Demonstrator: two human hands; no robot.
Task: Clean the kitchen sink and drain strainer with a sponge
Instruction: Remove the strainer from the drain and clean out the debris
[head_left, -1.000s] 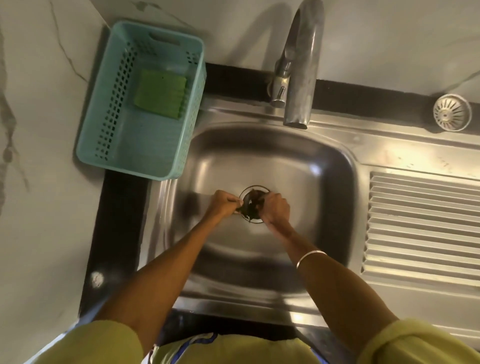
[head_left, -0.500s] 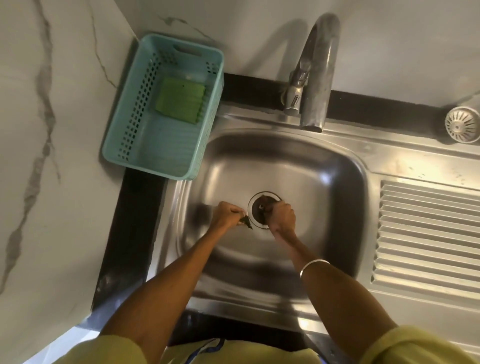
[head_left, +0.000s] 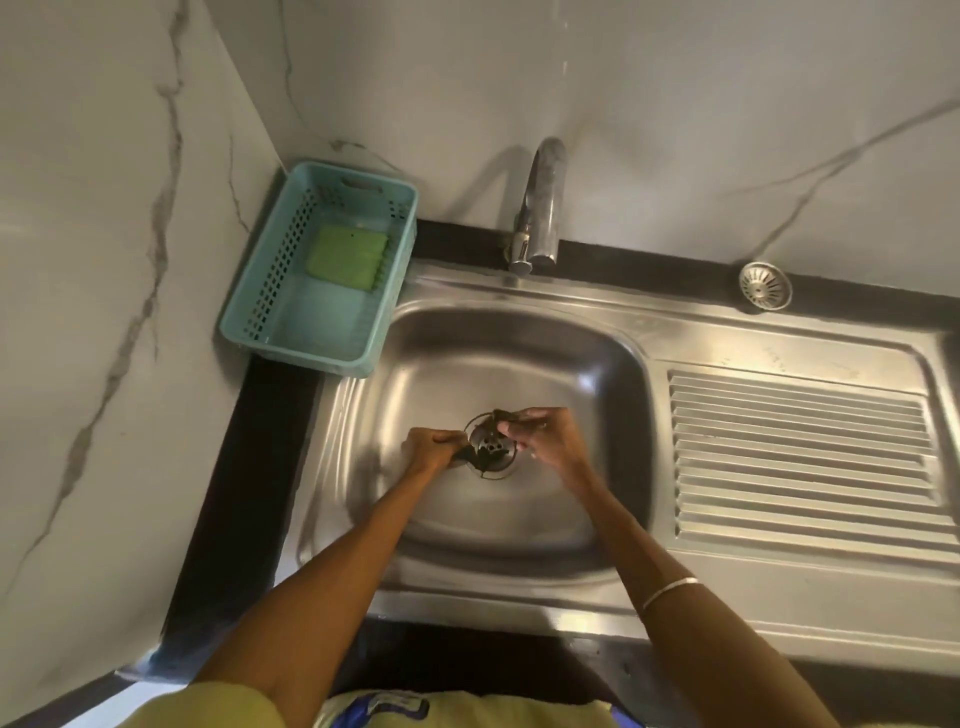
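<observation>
While both hands meet over the drain (head_left: 489, 451) | left hand (head_left: 431, 448) fisted on dark debris | right hand (head_left: 540, 435) pinching a dark strip — sponge (head_left: 347, 256) in basket (head_left: 291, 332) at sink's (head_left: 519, 525) back-left corner.

Green sponge (head_left: 347, 256), perforated teal basket (head_left: 236, 327), silver sink (head_left: 519, 338), grey-veined white marble wall (head_left: 104, 208)

Stainless sink (head_left: 613, 374): single rounded basin, dull sheen, ribbed drainboard on its right. Drain opening (head_left: 491, 449) at basin centre, perforated metal visible inside, dark debris on it. Drain strainer (head_left: 765, 286): round, slotted, out of the drain, lying on the sink's back ledge at far right. Sponge (head_left: 347, 256): green, rectangular, flat in the basket's far end, left of the basin.
</observation>
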